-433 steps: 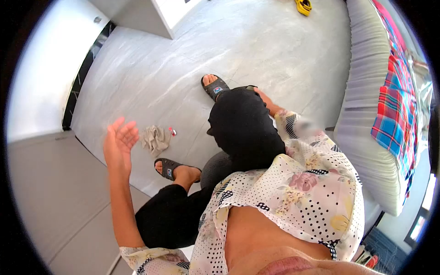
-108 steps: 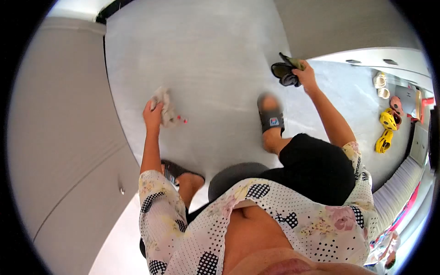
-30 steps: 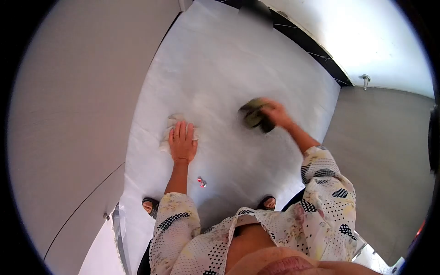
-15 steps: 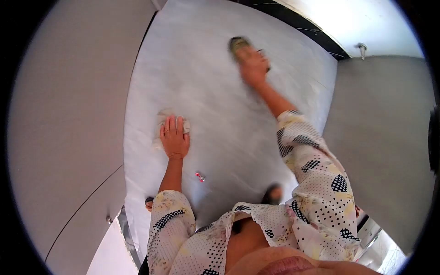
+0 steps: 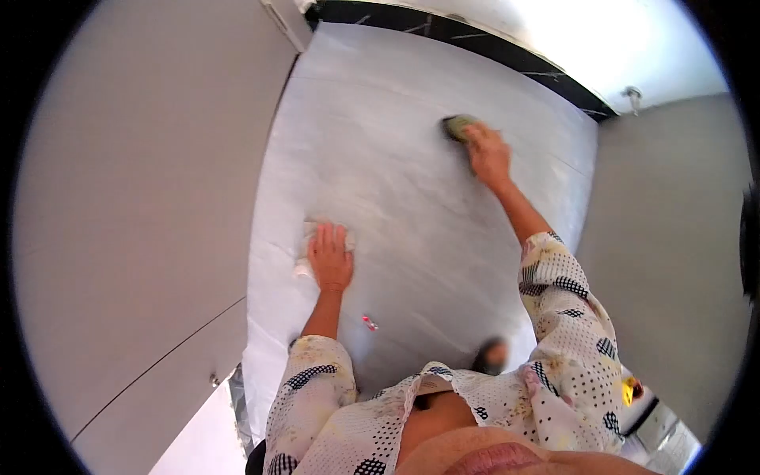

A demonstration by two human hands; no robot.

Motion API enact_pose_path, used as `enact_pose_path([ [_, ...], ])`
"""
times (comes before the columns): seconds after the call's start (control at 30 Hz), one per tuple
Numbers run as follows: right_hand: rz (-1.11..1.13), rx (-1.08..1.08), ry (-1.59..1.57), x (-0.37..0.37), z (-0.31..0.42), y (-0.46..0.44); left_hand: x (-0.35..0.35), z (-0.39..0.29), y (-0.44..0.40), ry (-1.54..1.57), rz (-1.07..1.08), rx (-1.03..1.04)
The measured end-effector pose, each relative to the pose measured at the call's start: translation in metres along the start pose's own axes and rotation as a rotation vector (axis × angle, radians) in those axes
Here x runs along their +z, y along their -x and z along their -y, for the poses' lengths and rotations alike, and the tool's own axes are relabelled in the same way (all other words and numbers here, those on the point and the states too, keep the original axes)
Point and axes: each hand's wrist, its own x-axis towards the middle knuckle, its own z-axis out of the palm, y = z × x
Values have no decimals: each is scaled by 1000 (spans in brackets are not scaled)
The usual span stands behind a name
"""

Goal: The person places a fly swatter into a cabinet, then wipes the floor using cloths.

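Observation:
On the grey floor [image 5: 396,214], my left hand [image 5: 330,257] lies flat with its fingers spread, pressing on a crumpled beige cloth [image 5: 303,268] that is mostly under the palm. Farther forward and to the right, my right hand [image 5: 487,154] is wrapped round a dark green folded cloth item [image 5: 457,127], held low at the floor; its exact kind is unclear. A small red and white object [image 5: 370,323] lies on the floor behind my left hand, nearer my body.
A grey panel [image 5: 150,182] stands along the left and another grey panel [image 5: 665,237] on the right. Black skirting [image 5: 475,39] runs along the far wall, near a metal doorstop [image 5: 632,96]. My sandalled foot [image 5: 492,355] is low in view. Something yellow [image 5: 628,390] shows at lower right.
My right hand took hold of the dark green item earlier and has swept it forward over the floor, then slightly back. My left hand came down from the air onto the beige cloth.

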Motion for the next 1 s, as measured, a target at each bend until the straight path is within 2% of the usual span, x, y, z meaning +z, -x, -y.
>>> enact_pose_path([
  [0.03, -8, 149, 147, -5, 1, -5, -8, -4, 5, 39, -6, 8],
  [0.07, -31, 187, 251, -4, -7, -15, -15, -12, -3, 78, -12, 16],
  [0.17, -123, 227, 331, -5, -39, -71, -27, -35, -68, 162, 12, -64],
  [0.2, -132, 225, 309, -4, -46, -102, -35, -30, -106, 273, -68, -54],
  [0.3, -126, 236, 348, -12, -57, -182, -49, -7, -269, 480, -124, 56],
  [0.37, -96, 250, 380, 2, -38, -229, -57, 28, -391, 591, -261, 149],
  [0.5, -16, 278, 410, 67, 9, -296, -65, 102, -637, 581, -561, 142],
  [0.53, -1, 293, 424, 93, 11, -309, -57, 120, -691, 558, -606, 147],
  [0.6, 18, 302, 438, 136, -7, -325, -22, 130, -788, 468, -541, 96],
  [0.67, -8, 280, 415, 171, -36, -336, 58, 151, -865, 151, -517, 181],
  [0.7, -13, 276, 408, 180, -47, -341, 92, 150, -888, -7, -505, 223],
  [0.8, -20, 263, 355, 175, -48, -340, 95, 125, -860, -71, -638, 22],
  [0.9, -66, 217, 351, 158, -54, -336, 73, 117, -859, 67, -426, 21],
  [0.93, -58, 221, 365, 158, -54, -329, 92, 113, -863, -46, -571, 54],
  [0.97, -49, 233, 362, 161, -52, -321, 87, 96, -848, 69, -474, 83],
  [1.0, -41, 245, 360, 166, -49, -315, 86, 74, -833, 134, -498, 126],
])
